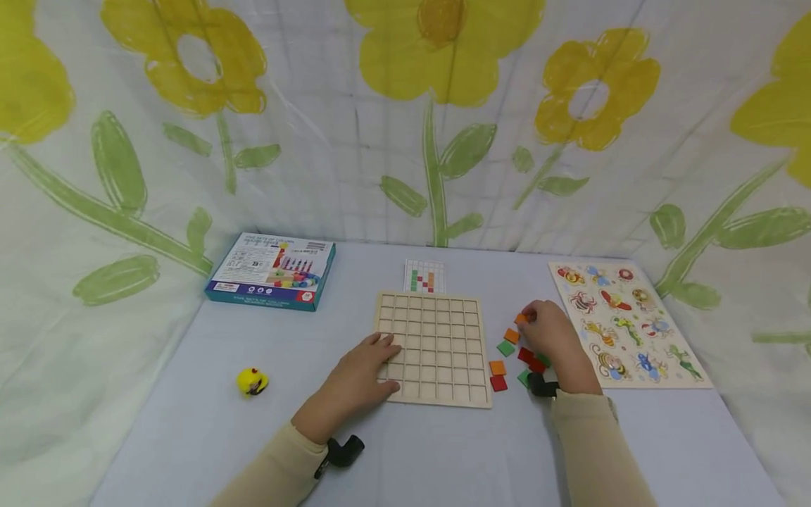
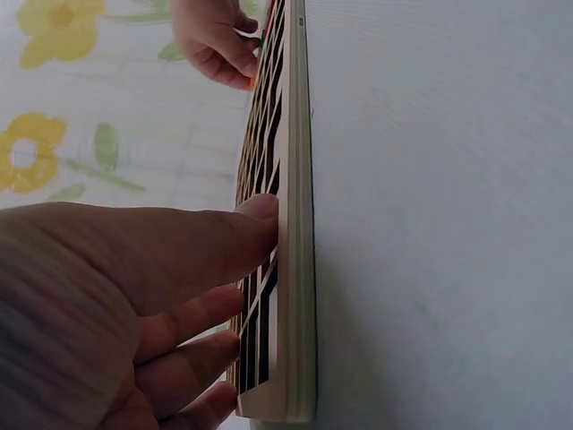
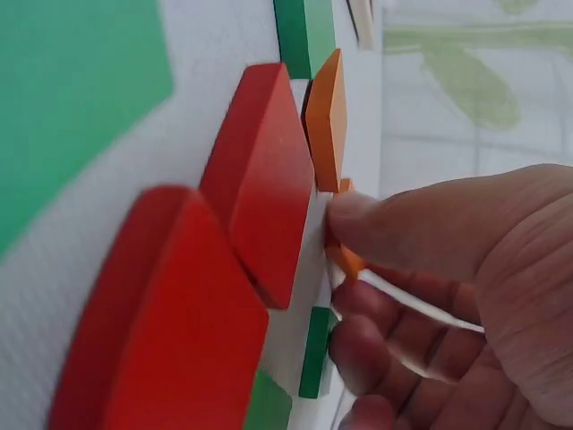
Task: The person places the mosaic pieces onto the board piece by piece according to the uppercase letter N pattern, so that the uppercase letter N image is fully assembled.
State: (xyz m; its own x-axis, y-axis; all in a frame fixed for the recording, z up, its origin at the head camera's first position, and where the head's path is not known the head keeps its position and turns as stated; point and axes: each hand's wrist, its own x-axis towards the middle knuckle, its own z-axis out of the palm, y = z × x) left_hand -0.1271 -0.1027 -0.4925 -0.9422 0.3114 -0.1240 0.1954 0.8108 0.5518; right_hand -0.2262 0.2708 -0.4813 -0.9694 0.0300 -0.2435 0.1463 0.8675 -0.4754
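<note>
A pale wooden grid board [image 1: 437, 350] lies mid-table. My left hand [image 1: 361, 377] rests on its left side, fingers spread and thumb near the front edge; in the left wrist view the thumb [image 2: 215, 242] lies over the board's frame [image 2: 295, 269]. To the right of the board, my right hand [image 1: 551, 331] pinches an orange square tile [image 1: 522, 319] between thumb and fingers. Around it lie a red tile [image 1: 525, 354], a green tile [image 1: 505, 348], another orange tile [image 1: 512, 336] and several more. The right wrist view shows red tiles [image 3: 269, 197] close by.
A printed pattern card [image 1: 424, 275] lies behind the board. A boxed set [image 1: 272, 271] is at the back left, with a small yellow toy [image 1: 252, 382] in front of it. An insect puzzle board [image 1: 627, 324] lies to the right. A flowered curtain [image 1: 317, 141] hangs behind the table.
</note>
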